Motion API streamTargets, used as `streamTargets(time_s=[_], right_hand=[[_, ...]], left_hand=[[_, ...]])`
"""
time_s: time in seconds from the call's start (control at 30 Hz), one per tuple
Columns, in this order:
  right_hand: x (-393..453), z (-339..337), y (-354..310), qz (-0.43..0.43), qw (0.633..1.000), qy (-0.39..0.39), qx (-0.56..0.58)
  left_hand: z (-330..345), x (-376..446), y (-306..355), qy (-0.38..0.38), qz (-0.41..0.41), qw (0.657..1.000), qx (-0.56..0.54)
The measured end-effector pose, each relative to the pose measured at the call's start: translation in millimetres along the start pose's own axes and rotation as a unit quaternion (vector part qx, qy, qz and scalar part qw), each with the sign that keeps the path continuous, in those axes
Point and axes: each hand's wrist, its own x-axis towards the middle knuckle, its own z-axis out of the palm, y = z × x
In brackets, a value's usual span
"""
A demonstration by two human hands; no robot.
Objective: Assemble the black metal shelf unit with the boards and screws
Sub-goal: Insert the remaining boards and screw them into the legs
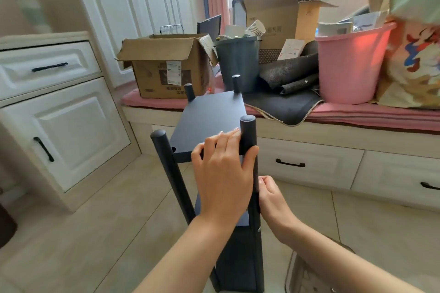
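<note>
Mostly built, I'd say: the black shelf unit (pixel 209 123) stands on the tiled floor with its top board seated between four posts. My left hand (pixel 223 169) lies fingers-straight across that board, thumb against the near-right post (pixel 248 140). My right hand (pixel 270 194) pinches something at that post, likely a screw to tighten next. A cluttered window seat (pixel 357 114) stands close behind.

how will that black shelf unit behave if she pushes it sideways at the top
The shelf unit looks tall and narrow, so it would probably tip rather than slide. Its posts seem rigid. The left hand pressing the top board likely steadies it.
</note>
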Motion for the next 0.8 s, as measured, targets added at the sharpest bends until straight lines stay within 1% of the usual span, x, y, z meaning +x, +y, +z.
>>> streamTargets(time_s=[0.1,0.3,0.47,0.6,0.8], right_hand=[[6,13,-8,-0.006,0.999,-0.032,-0.007],[16,53,-16,-0.009,0.997,-0.07,-0.031],[22,95,-19,-0.002,0.994,-0.107,-0.032],[28,125,-15,-0.007,0.988,-0.135,-0.075],[39,159,7,-0.002,0.975,-0.161,-0.154]], left_hand=[[-10,6,-16,0.016,-0.023,1.0,-0.014],[-33,13,-67,0.053,-0.061,0.996,-0.03],[-53,12,-123,0.048,-0.127,0.987,-0.088],[-68,0,-162,0.065,-0.197,0.963,-0.171],[-80,-45,-212,0.055,-0.287,0.907,-0.303]])
